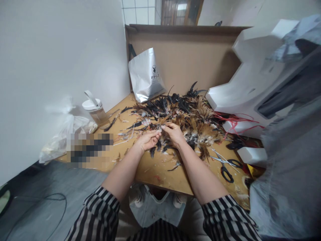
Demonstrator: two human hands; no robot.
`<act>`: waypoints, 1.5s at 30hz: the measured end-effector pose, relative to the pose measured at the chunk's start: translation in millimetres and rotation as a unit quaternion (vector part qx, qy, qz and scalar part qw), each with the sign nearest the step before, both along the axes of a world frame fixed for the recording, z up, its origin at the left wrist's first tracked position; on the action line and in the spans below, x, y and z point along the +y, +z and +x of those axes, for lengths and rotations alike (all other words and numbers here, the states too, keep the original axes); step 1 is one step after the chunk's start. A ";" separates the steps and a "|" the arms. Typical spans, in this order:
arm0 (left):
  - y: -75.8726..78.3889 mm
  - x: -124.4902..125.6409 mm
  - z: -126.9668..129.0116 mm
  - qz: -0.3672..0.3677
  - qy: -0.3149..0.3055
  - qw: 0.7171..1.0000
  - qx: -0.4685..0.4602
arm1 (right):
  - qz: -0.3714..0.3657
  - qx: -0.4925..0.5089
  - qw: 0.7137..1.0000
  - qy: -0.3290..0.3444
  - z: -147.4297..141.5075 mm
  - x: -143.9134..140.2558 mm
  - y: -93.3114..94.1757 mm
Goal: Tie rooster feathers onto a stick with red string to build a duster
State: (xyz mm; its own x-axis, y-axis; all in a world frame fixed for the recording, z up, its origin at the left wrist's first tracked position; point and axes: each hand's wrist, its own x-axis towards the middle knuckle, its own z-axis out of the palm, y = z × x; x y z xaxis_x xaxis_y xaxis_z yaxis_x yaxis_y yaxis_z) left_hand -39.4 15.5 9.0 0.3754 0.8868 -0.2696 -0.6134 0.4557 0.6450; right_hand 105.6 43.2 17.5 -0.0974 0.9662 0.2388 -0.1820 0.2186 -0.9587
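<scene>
Above the front of the feather heap, my left hand (148,139) and my right hand (173,132) meet with thumbs and fingers pinched. Between their fingertips is a small tuft of feathers (158,127), pale at the base; its exact shape is too small to make out. The feather heap (198,110), brown, tan and black, spreads behind and to the right of my hands. Right of my right forearm lies a pair of scissors (225,164) with black handles, blades apart.
A silver bag (145,75) leans on the cardboard back panel (198,50). At left stand a lidded bottle (94,110) and a plastic bag (61,134). White foam (240,80), red string (235,120) and grey cloth (288,167) crowd the right. Feather scraps litter the tabletop (155,170).
</scene>
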 end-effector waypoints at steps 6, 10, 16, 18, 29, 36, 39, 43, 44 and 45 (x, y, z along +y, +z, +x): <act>0.6 -0.5 0.7 0.067 0.007 0.997 0.030 | -0.036 0.010 0.999 0.019 -0.8 -2.6 0.4; 2.1 0.6 2.2 0.137 0.071 0.984 0.094 | -0.072 0.021 0.997 0.016 0.2 -3.4 0.4; 0.3 1.2 7.7 0.204 0.107 0.947 0.224 | -0.058 -0.007 0.998 0.005 -2.8 -7.6 2.9; -0.6 1.1 9.7 0.202 0.111 0.945 0.233 | -0.056 -0.006 0.998 -0.003 -4.1 -9.3 3.8; 0.4 0.5 11.5 0.160 0.135 0.951 0.229 | -0.083 0.022 0.996 0.011 -9.1 -7.1 -2.7; -2.1 5.8 6.8 0.160 0.166 0.956 0.183 | -0.008 -0.165 0.986 -0.026 8.8 3.1 -3.0; -3.6 8.6 4.1 0.151 0.190 0.959 0.149 | 0.021 -0.331 0.943 -0.025 19.9 6.3 -6.0; -4.7 9.6 2.5 0.146 0.195 0.960 0.136 | 0.023 -0.502 0.864 -0.036 16.2 -1.8 -5.3; -4.9 9.6 2.3 0.146 0.195 0.960 0.134 | 0.023 -0.531 0.846 -0.043 12.9 -4.5 -4.5; -4.9 9.5 2.2 0.147 0.195 0.961 0.132 | 0.022 -0.552 0.832 -0.050 9.6 -6.6 -3.9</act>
